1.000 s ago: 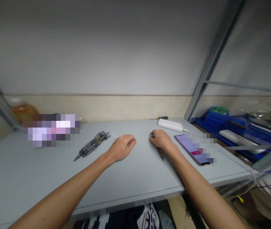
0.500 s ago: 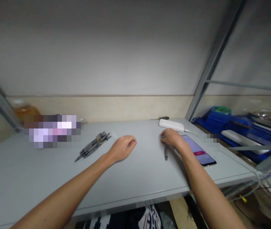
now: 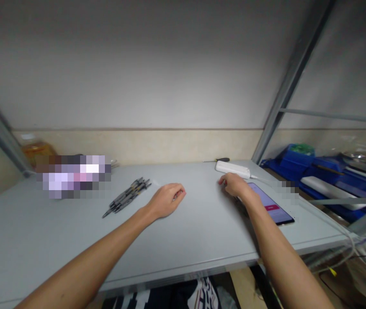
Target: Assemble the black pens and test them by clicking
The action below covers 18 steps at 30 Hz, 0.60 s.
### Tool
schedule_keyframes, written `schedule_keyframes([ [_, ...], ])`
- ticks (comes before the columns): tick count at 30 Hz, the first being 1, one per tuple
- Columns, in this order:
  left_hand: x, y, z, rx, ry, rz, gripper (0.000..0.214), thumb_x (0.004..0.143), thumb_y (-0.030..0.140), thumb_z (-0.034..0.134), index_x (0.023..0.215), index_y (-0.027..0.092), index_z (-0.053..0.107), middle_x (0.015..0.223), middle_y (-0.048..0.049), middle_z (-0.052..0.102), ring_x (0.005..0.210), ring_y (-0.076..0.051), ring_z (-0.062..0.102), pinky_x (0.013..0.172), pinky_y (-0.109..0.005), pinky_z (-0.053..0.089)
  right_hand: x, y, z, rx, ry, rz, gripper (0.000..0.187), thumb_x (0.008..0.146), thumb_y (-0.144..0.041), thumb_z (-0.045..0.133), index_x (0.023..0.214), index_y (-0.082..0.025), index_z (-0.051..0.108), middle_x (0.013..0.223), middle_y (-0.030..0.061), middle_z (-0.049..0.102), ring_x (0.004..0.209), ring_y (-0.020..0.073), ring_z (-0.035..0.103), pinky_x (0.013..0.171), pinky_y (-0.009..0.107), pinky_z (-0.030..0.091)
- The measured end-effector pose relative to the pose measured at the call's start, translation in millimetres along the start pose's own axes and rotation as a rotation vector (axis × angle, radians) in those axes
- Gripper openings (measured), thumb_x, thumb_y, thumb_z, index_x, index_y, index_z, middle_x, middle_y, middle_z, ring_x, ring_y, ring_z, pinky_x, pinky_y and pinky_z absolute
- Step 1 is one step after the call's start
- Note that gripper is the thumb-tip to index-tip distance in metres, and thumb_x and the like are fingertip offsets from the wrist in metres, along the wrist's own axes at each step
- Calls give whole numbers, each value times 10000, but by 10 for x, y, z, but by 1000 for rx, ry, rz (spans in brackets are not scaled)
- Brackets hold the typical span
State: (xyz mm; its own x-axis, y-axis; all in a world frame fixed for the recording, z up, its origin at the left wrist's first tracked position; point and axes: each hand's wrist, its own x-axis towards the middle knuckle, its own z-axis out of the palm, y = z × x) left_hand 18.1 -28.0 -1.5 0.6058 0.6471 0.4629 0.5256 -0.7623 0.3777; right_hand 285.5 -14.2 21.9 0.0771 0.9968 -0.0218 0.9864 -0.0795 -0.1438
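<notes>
Phone [image 3: 271, 205] lies close to the right edge of the table [image 3: 202, 240], and your right hand [image 3: 234, 185], curled knuckles-up at its corner so I cannot tell what it grips, could nudge it off. Your left hand [image 3: 166, 199] rests loosely curled and empty on open tabletop near the pens [image 3: 127, 196].

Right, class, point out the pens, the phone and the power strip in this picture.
pens [image 3: 127, 196], head view, middle of the bundle's barrels.
phone [image 3: 271, 205], head view, on the lit screen beside the forearm.
power strip [image 3: 232, 169], head view, middle of its white top.
</notes>
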Motion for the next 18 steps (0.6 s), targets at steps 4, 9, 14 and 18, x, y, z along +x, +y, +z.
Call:
schedule_keyframes([
  [4,3,3,0,5,-6,8,199,868,248,400,785,169,562,689,-6,563,657,-122,502,640,-243,374,5,15,5,-2,22,-10,473,614,8,492,999,-197,678,933,78,652,884,199,591,710,238,396],
  [9,2,6,-3,6,-10,6,207,871,249,394,779,169,561,687,-6,564,652,-121,501,639,-244,377,35,63,27,-2,25,-10,476,618,-10,497,1020,-199,667,893,71,657,863,193,592,686,237,392],
  [14,-1,2,-5,1,-7,11,210,870,250,393,783,169,567,687,-8,564,649,-123,496,634,-252,379,37,79,29,-12,42,25,450,641,-39,497,1023,-207,664,925,79,657,877,204,596,691,248,392],
  [18,0,-5,1,-2,-2,14,205,868,249,396,779,171,564,679,-5,559,648,-122,495,631,-252,377,25,76,25,-15,56,26,448,649,-37,491,1028,-210,657,930,79,658,881,205,597,698,252,395],
])
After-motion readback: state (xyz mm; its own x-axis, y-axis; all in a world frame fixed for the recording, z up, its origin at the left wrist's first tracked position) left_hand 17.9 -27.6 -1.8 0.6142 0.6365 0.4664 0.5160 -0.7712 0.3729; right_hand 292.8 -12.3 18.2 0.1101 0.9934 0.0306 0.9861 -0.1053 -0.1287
